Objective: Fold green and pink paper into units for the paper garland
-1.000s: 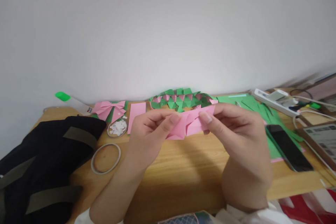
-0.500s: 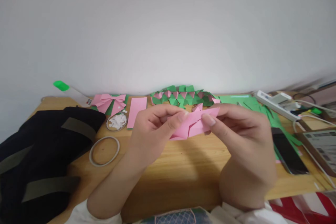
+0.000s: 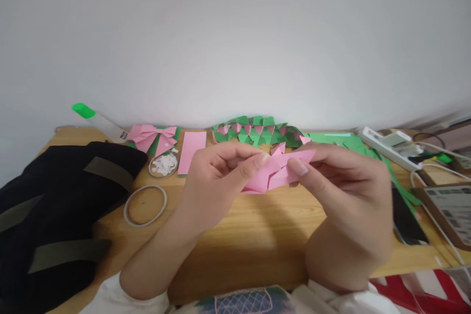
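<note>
A folded piece of pink paper [image 3: 277, 169] is held up above the wooden table between both hands. My left hand [image 3: 217, 186] pinches its left part between thumb and fingers. On its right part, my right hand [image 3: 344, 196] presses with the thumb on top, fingers behind. The piece has a pointed right end and an open slit near its middle. Behind the hands lies a green and pink folded paper chain [image 3: 253, 130]. A flat pink strip [image 3: 192, 149] rests to the left of it, near a pink paper bow [image 3: 154, 138].
White scraps fill a small round dish [image 3: 163, 164]; a pale ring [image 3: 145, 206] lies nearer. Dark cloth [image 3: 62, 196] covers the left side. At right are a phone [image 3: 408, 221], a power strip [image 3: 390, 149], cables, green paper [image 3: 338, 140] and a box [image 3: 449, 211].
The camera view has shifted slightly. My right hand and the pink piece have moved a little to the right, and both hands keep their pinch.
</note>
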The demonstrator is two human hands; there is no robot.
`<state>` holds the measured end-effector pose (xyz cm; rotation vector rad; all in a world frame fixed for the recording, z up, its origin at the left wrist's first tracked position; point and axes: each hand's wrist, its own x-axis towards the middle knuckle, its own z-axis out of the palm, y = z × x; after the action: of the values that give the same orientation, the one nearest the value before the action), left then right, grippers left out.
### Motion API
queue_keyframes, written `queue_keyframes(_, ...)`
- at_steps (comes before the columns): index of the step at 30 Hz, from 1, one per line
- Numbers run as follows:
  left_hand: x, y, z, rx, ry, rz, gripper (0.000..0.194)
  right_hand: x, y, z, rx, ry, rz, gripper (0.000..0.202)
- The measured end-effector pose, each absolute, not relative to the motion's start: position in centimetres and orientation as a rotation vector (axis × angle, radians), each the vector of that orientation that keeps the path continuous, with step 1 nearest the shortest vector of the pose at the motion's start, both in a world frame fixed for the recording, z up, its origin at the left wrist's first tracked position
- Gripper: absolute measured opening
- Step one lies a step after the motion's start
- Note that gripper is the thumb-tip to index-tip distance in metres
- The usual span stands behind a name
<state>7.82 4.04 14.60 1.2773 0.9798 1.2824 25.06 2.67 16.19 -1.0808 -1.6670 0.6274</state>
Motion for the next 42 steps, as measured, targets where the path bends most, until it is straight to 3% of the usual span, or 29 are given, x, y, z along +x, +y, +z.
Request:
queue_keyframes(21, 8.01, 3.55, 14.82, 1.731, 1.122, 1.301, 0.019, 24.9, 2.73, 16.1, -1.133, -1.654, 0.749, 0.008)
queue_keyframes(42, 8.12, 3.84, 14.5, 1.642, 1.042, 1.356, 0.009, 24.9, 3.12, 15.91, -1.142, -1.527, 0.823, 0.011)
